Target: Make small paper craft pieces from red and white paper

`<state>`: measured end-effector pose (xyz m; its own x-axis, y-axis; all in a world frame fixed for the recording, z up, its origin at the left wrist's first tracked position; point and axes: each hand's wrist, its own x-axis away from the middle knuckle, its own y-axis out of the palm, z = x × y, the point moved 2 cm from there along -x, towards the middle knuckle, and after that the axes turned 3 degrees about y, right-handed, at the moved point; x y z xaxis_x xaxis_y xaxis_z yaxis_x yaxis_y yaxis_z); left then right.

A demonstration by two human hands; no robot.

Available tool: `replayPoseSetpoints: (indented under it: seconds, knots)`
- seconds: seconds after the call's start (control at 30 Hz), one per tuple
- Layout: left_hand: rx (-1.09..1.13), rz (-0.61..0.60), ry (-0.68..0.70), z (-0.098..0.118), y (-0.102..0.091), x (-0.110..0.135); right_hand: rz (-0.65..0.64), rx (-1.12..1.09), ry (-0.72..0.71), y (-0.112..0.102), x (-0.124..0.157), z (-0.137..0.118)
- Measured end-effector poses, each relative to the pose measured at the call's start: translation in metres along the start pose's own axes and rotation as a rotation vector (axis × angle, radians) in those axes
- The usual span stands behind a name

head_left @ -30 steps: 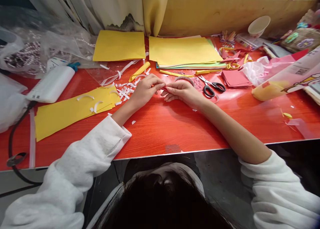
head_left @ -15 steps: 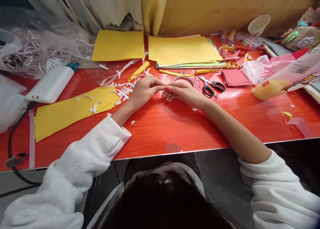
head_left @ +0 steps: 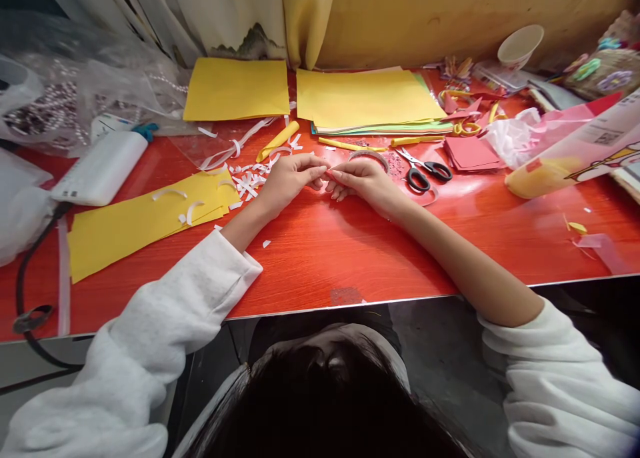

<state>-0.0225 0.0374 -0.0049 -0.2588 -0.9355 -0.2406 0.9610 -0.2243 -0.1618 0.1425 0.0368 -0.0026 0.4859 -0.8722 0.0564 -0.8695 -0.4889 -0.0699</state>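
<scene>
My left hand (head_left: 293,181) and my right hand (head_left: 363,183) meet fingertip to fingertip above the red table (head_left: 320,258). Both are closed in a pinch. Whatever lies between the fingertips is too small and too hidden to name; a hint of red or pink shows there. Just right of my right hand rest scissors (head_left: 425,171) with black handles, their blades partly apart. A roll of tape (head_left: 369,157) lies behind my right hand. White paper scraps (head_left: 247,183) are scattered left of my left hand, near a rolled yellow paper piece (head_left: 278,142).
Yellow paper strips (head_left: 145,221) lie on the left, beside a white power strip (head_left: 100,168) with a black cable. Yellow sheets (head_left: 237,90) and a paper stack (head_left: 367,101) sit at the back. Red paper squares (head_left: 473,153) and a plastic-wrapped item (head_left: 575,148) are on the right.
Both hands stay together in nearly the same place. The right hand's fingers have shifted very slightly, and the view has moved a little.
</scene>
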Motion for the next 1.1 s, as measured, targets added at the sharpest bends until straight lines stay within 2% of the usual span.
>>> replayPoseSetpoints:
  seconds: [0.13, 0.33, 0.43, 0.8, 1.1]
  knots:
    - [0.024, 0.029, -0.004, -0.0018, -0.0008, -0.0015, 0.013, -0.008, 0.007, -0.0005, -0.0002, 0.0013]
    - [-0.252, 0.024, 0.094, 0.0016, -0.0033, 0.0007, 0.012, 0.043, -0.007, 0.0015, -0.0015, 0.0014]
    - [-0.315, 0.027, 0.112, 0.0034, -0.0035, 0.0018, 0.026, 0.085, -0.034, 0.0024, -0.0018, 0.0011]
    - [-0.194, 0.045, 0.070, 0.0027, -0.0014, 0.0002, 0.003, 0.107, -0.082, 0.0010, -0.0002, 0.0026]
    - [-0.298, 0.069, 0.062, 0.0000, 0.0013, 0.0006, -0.063, 0.138, -0.072, 0.0022, 0.0011, 0.0010]
